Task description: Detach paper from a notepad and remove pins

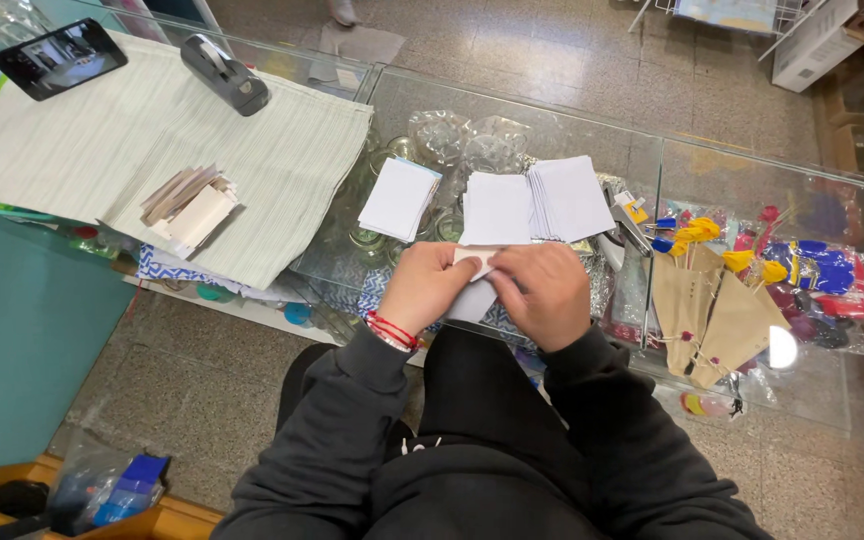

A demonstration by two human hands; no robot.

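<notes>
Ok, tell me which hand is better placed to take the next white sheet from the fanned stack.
Probably the right hand: the fanned stack lies just above it, while the left hand sits further off, nearer the smaller pile. Both pinch the folded paper.

A small shop: a glass display desk (pixel 592 150) shows glassware (pixel 452 135) and packaged trinkets (pixel 822 275) beneath its top, with a tape dispenser (pixel 224 75) on a striped cloth (pixel 282 170) and a wire rack (pixel 727 15) beyond on the stone floor (pixel 552 60).
</notes>
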